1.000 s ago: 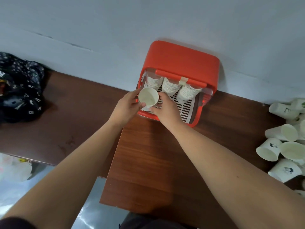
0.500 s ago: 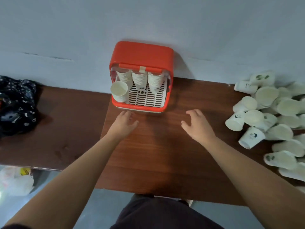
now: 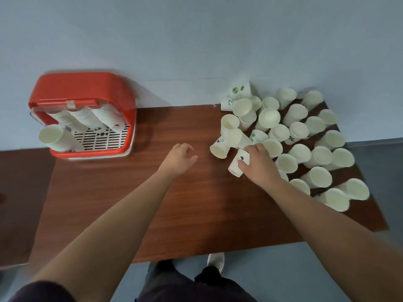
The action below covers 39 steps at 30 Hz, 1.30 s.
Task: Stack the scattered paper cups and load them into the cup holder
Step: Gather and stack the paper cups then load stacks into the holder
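The red cup holder stands at the table's back left against the wall, with several stacks of white paper cups inside; the leftmost stack sticks out toward me. Scattered white paper cups lie in a heap on the right side of the table. My right hand is closed around a single lying paper cup at the heap's near-left edge. My left hand hovers over the bare wood in the middle, fingers loosely apart, holding nothing.
The brown wooden table runs against a pale blue wall. A lower, darker surface adjoins it on the left. My legs and one shoe show below the table's front edge.
Both hands left the cup holder after setting a stack into it. My view swung right to the cup heap, and my right hand took hold of a lying cup.
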Motion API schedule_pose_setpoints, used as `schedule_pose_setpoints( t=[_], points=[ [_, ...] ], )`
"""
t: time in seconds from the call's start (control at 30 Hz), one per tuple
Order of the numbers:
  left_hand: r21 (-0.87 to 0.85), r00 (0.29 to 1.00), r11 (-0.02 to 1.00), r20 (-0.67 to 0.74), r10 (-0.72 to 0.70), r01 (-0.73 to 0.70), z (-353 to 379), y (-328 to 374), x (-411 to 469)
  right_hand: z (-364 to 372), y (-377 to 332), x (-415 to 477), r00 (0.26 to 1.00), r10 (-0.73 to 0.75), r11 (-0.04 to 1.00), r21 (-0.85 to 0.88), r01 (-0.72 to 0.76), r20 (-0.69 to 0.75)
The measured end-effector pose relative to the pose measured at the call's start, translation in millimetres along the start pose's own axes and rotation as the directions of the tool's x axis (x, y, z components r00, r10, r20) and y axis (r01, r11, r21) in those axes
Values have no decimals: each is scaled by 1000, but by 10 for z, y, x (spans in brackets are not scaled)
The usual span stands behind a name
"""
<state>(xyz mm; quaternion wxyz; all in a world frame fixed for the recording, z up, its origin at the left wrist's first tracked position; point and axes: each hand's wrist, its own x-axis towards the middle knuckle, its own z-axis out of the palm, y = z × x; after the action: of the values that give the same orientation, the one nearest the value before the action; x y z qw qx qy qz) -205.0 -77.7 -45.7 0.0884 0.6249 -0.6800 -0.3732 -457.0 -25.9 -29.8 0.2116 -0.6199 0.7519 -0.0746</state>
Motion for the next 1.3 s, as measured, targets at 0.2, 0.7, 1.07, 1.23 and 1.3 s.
schedule_pose_setpoints(
  t=[0.2,0.7,1.07,1.23,1.3],
  points=[
    [-25,992,994,60,-108,109,389,332,458,162,149,162,990,142,981,138,-139,-13],
    [-20,970,983,168,-177,183,1015,371,1212,821,174,526,914,405,860,323,-394,36],
    [-325,942,893,-17,-334,311,518,-112,728,736,153,459,929,308,804,466,-369,204],
    [-412,902,846,-113,-417,339,29,-344,241,495,-283,445,975,112,850,489,-195,193],
    [-488,879,811,-161,-448,324,-199,-457,-7,424,-532,444,982,48,856,500,-134,182]
  ],
)
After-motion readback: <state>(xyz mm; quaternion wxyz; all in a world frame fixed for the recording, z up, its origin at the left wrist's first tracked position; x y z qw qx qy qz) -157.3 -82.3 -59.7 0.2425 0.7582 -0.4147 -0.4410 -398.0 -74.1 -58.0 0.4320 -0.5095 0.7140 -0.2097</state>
